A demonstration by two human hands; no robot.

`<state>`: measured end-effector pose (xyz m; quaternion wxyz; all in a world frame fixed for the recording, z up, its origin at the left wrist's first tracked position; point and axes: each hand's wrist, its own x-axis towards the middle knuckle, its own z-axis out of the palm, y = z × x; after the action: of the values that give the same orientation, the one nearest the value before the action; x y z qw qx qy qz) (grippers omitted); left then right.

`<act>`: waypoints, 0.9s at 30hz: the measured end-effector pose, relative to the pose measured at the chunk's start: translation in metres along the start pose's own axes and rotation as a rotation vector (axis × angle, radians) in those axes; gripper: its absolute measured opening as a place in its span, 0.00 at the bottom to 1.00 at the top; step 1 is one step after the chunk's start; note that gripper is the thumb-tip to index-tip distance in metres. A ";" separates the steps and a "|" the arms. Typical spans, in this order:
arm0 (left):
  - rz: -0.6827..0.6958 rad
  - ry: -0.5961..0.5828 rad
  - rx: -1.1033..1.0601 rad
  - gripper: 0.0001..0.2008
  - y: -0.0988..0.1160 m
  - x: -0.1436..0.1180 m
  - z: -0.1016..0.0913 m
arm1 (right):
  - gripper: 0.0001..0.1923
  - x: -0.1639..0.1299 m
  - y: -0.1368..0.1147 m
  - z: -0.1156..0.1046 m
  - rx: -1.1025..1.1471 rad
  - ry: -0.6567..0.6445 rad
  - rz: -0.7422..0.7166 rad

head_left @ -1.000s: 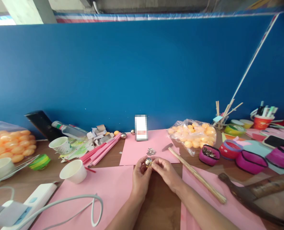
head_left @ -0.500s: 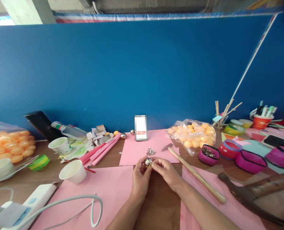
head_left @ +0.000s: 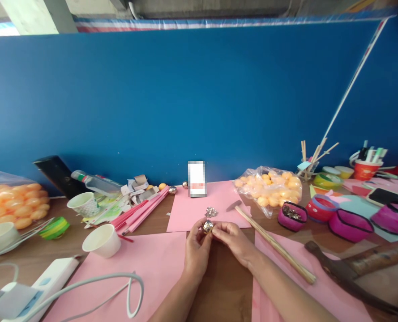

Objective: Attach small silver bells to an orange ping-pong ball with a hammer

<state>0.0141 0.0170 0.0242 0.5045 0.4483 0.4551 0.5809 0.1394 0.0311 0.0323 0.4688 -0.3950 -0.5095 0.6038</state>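
Observation:
A small ball (head_left: 207,226), shiny as if covered in metal thumbtacks, sits in the fingers of my left hand (head_left: 198,255), which are closed round its left and lower sides. My right hand (head_left: 234,241) is pinched at the ball's right side, thumb and forefinger together; whatever is between those fingertips is too small to make out. Just beyond the ball, a little heap of silvery thumbtacks (head_left: 211,212) lies on pink paper (head_left: 181,219). Right of the heap rests a small hammer (head_left: 272,239) with a pale wooden handle.
A bag of orange balls (head_left: 269,188) lies behind the hammer. Purple containers (head_left: 292,217) stand to the right, one with small metal pieces in it. At the lower right is a larger hammer (head_left: 340,268). A white cup (head_left: 101,241) and a cable (head_left: 111,276) are on the left.
Almost nothing differs. Both hands stay at the ball in the same pose, and the whole view has shifted very slightly.

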 end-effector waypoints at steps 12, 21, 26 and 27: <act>0.014 -0.012 -0.009 0.22 0.002 0.000 -0.001 | 0.12 0.000 -0.002 -0.001 0.026 -0.056 0.000; 0.011 -0.016 0.035 0.22 0.000 0.000 -0.002 | 0.13 0.001 0.002 -0.002 0.015 -0.046 0.007; 0.014 -0.016 0.022 0.22 0.001 0.000 -0.001 | 0.12 0.001 0.001 -0.002 0.023 -0.052 0.002; 0.015 -0.016 0.023 0.22 0.001 0.000 -0.001 | 0.11 0.001 0.001 -0.002 0.025 -0.054 0.003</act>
<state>0.0127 0.0166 0.0251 0.4983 0.4620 0.4544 0.5759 0.1409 0.0326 0.0310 0.4590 -0.3732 -0.5138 0.6213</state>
